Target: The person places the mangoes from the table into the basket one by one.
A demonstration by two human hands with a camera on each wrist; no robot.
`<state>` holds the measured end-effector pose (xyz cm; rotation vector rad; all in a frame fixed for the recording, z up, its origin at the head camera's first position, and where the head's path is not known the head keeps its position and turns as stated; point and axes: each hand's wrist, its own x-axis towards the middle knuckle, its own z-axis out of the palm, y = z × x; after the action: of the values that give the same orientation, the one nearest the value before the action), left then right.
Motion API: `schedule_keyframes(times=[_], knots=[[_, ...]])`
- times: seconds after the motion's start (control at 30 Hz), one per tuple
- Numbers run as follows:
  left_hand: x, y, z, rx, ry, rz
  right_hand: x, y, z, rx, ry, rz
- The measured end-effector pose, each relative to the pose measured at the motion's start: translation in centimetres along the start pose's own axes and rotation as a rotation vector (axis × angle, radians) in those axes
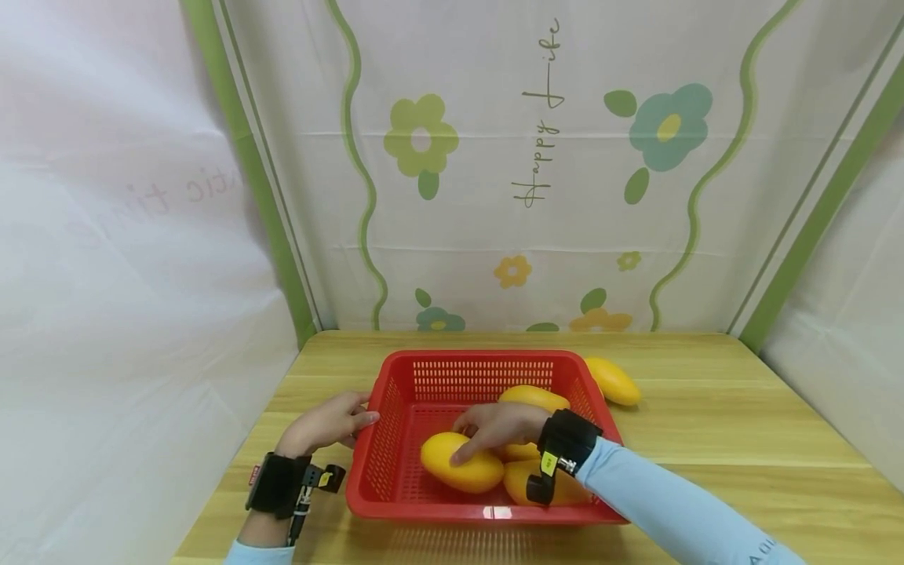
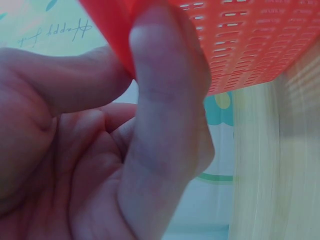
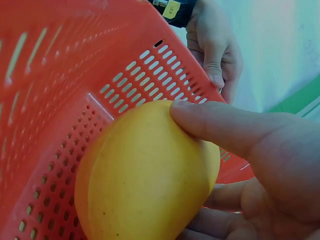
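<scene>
A red plastic basket [image 1: 424, 510] with slotted walls stands on the table. At its left side, my left hand [image 1: 328, 424] grips the rim; thumb and index finger pinch the edge in the left wrist view. Inside the basket, my right hand [image 1: 501, 426] holds a yellow mango [image 1: 462, 464], thumb on its near side and fingers partly hidden behind it. The right wrist view shows this mango [image 3: 145, 175] up close over the perforated bottom. More mangoes lie in the right half of the basket, one toward the back [image 1: 534, 397], others partly covered by my right hand and wrist.
Another mango [image 1: 613, 381] lies on the wooden table [image 1: 734, 439] just outside the basket's back right corner. A white curtain [image 1: 487, 235] printed with flowers hangs behind the table, and white sheets close off both sides.
</scene>
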<state>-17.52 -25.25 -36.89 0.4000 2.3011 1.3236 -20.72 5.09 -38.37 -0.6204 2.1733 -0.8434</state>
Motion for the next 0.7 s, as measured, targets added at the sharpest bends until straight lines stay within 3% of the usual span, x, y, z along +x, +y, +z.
schedule_keyframes(times=[0.33, 0.7], knots=[[0.04, 0.09, 0.04, 0.004, 0.0, -0.002, 0.66, 0.34, 0.37, 0.014, -0.071, 0.016], [-0.18, 0.19, 0.15, -0.003, 0.007, -0.006, 0.53, 0.84, 0.67, 0.027, -0.218, -0.017]])
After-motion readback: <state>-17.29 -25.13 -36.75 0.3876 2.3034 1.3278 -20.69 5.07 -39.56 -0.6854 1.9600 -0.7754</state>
